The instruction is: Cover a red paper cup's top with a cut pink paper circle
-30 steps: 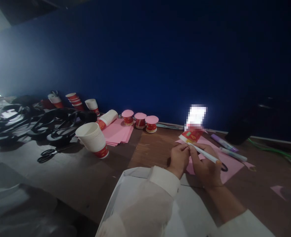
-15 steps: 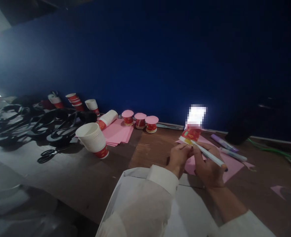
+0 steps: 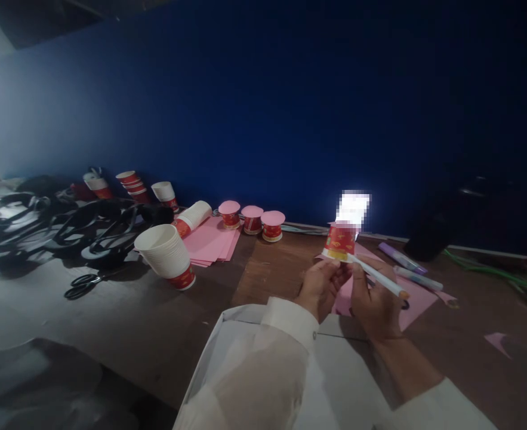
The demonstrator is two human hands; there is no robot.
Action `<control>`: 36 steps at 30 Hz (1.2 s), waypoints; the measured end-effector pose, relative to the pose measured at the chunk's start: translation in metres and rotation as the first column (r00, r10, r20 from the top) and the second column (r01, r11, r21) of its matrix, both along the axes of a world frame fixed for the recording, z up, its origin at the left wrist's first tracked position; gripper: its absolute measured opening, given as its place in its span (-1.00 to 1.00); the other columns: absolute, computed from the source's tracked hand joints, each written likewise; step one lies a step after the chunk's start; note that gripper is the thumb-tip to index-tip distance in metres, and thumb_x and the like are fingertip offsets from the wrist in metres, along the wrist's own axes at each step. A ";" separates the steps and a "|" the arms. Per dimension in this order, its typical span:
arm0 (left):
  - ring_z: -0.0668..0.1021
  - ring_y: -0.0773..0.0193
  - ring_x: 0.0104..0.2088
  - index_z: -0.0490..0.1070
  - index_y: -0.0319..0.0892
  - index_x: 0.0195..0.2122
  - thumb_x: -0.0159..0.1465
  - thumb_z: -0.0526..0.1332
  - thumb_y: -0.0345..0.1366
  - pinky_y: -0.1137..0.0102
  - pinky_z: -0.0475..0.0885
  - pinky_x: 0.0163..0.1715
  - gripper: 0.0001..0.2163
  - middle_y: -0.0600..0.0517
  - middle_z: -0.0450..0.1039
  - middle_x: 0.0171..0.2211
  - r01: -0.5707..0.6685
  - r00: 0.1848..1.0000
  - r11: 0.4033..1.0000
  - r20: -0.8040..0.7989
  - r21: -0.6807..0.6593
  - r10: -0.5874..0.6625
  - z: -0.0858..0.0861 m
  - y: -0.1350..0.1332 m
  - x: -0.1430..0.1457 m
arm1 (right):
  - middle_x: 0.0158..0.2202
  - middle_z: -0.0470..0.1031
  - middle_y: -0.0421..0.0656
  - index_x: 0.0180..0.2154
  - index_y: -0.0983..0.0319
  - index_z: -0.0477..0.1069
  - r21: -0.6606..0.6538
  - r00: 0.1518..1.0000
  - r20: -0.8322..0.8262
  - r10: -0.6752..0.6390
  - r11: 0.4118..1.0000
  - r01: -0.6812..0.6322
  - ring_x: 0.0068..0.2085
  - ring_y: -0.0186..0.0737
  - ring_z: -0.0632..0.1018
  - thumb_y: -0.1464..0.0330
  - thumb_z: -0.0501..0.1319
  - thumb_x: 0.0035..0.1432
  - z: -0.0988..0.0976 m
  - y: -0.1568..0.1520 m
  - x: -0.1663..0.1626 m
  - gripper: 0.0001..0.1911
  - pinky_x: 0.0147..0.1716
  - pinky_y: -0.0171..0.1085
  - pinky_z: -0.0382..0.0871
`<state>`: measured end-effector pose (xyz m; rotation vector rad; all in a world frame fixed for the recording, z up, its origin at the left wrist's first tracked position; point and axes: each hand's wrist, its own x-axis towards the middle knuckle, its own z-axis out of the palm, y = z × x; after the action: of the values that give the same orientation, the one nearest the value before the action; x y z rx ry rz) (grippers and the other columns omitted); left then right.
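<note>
My left hand (image 3: 320, 288) is closed on the rim of a small red paper cup (image 3: 339, 242), held upside down above the table with a pink top. My right hand (image 3: 375, 298) grips a white marker (image 3: 377, 276) whose tip rests against the cup's lower edge, and its fingers also touch the cup. Under both hands lies a pink paper sheet (image 3: 413, 298) on the brown table (image 3: 272, 269). White sleeves cover both of my forearms.
Three pink-topped red cups (image 3: 250, 218) stand by the blue wall. A stack of white cups (image 3: 167, 255) lies tilted beside pink sheets (image 3: 209, 242). Black scissors (image 3: 84, 282) and dark tangled gear are at left. Markers (image 3: 401, 260) lie at right. A white box (image 3: 335, 334) sits near me.
Both hands have lifted the red cup off the pink sheet and turned it more upright. The marker stays against its lower edge. The view has shifted slightly.
</note>
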<state>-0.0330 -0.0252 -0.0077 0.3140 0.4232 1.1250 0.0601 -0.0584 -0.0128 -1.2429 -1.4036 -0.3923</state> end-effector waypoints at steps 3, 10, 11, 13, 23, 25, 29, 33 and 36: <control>0.59 0.35 -0.40 0.54 -0.33 -0.36 0.15 0.35 -0.50 0.37 0.52 -0.05 -0.96 -0.03 0.56 -0.41 -0.002 1.000 1.000 -0.018 0.000 0.002 0.000 0.000 0.000 | -0.23 0.61 -0.02 -0.18 0.20 0.55 -0.024 1.000 0.013 0.001 1.000 -0.001 -0.16 -0.03 0.61 0.30 0.19 0.34 -0.001 0.002 0.002 -0.82 -0.12 -0.05 0.49; 0.59 0.36 -0.41 0.53 -0.35 -0.36 0.17 0.28 -0.53 0.43 0.52 -0.15 -0.96 -0.04 0.55 -0.43 -0.002 1.000 1.000 0.015 -0.008 0.002 0.001 0.000 0.000 | -0.25 0.62 0.01 -0.19 0.23 0.56 -0.014 0.999 0.039 -0.013 1.000 0.014 -0.20 -0.02 0.61 0.29 0.19 0.34 0.000 0.003 0.002 -0.80 -0.15 -0.05 0.49; 0.59 0.36 -0.41 0.54 -0.35 -0.36 0.18 0.27 -0.53 0.44 0.52 -0.16 -0.94 -0.04 0.55 -0.42 -0.001 1.000 1.000 0.020 -0.003 0.001 0.000 0.000 0.000 | -0.25 0.62 0.00 -0.20 0.22 0.56 -0.014 0.999 0.040 -0.010 1.000 0.010 -0.19 -0.02 0.61 0.29 0.18 0.34 0.000 0.003 0.002 -0.80 -0.14 -0.05 0.49; 0.60 0.36 -0.40 0.54 -0.35 -0.35 0.20 0.25 -0.53 0.44 0.52 -0.16 -0.93 -0.05 0.55 -0.42 -0.004 1.000 1.000 0.021 0.010 0.004 -0.001 0.000 0.000 | -0.25 0.62 -0.01 -0.20 0.22 0.56 -0.017 0.999 0.040 -0.020 1.000 0.021 -0.19 -0.03 0.61 0.28 0.18 0.34 0.000 0.003 0.002 -0.79 -0.13 -0.05 0.49; 0.59 0.35 -0.39 0.53 -0.34 -0.34 0.18 0.30 -0.51 0.39 0.52 -0.05 -0.96 -0.04 0.54 -0.40 -0.012 1.000 1.000 -0.014 -0.010 0.012 0.001 0.000 0.000 | -0.24 0.62 -0.03 -0.21 0.21 0.55 -0.022 0.998 0.056 -0.035 0.999 0.036 -0.18 -0.05 0.61 0.32 0.19 0.33 -0.003 0.003 0.004 -0.83 -0.13 -0.07 0.49; 0.60 0.34 -0.38 0.53 -0.33 -0.34 0.20 0.28 -0.51 0.39 0.52 -0.05 -0.96 -0.05 0.55 -0.40 -0.013 1.000 1.000 -0.001 -0.004 0.013 0.001 0.000 0.000 | -0.23 0.62 -0.03 -0.20 0.21 0.55 -0.022 0.998 0.050 -0.031 0.999 0.032 -0.18 -0.05 0.61 0.32 0.19 0.33 -0.003 0.003 0.004 -0.83 -0.12 -0.06 0.49; 0.60 0.33 -0.36 0.53 -0.34 -0.34 0.18 0.32 -0.49 0.36 0.50 -0.01 -0.97 -0.06 0.55 -0.38 -0.012 1.000 0.999 -0.011 -0.033 0.011 0.001 0.001 0.001 | -0.22 0.62 -0.02 -0.20 0.21 0.55 -0.043 0.999 0.038 -0.026 0.999 0.028 -0.17 -0.02 0.61 0.31 0.18 0.33 -0.004 0.004 0.004 -0.81 -0.10 -0.03 0.49; 0.59 0.34 -0.40 0.52 -0.35 -0.36 0.18 0.33 -0.50 0.39 0.51 -0.05 -0.98 -0.05 0.54 -0.41 -0.014 1.000 0.998 0.001 -0.054 0.014 0.001 0.002 0.001 | -0.21 0.62 -0.04 -0.19 0.20 0.55 -0.033 1.000 0.028 0.004 0.999 -0.004 -0.16 -0.04 0.61 0.32 0.18 0.33 -0.001 0.002 0.002 -0.83 -0.09 -0.05 0.48; 0.60 0.33 -0.39 0.51 -0.35 -0.38 0.20 0.30 -0.51 0.41 0.52 -0.10 -0.98 -0.06 0.54 -0.42 -0.008 1.000 0.999 0.014 -0.044 0.009 0.001 0.002 0.000 | -0.23 0.61 -0.05 -0.21 0.19 0.54 -0.002 1.000 -0.002 -0.002 1.000 0.002 -0.17 -0.04 0.61 0.33 0.19 0.33 0.001 0.000 0.001 -0.85 -0.08 -0.05 0.47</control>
<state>-0.0326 -0.0227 -0.0068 0.2660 0.4364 1.1244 0.0613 -0.0587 -0.0116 -1.2464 -1.4009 -0.3913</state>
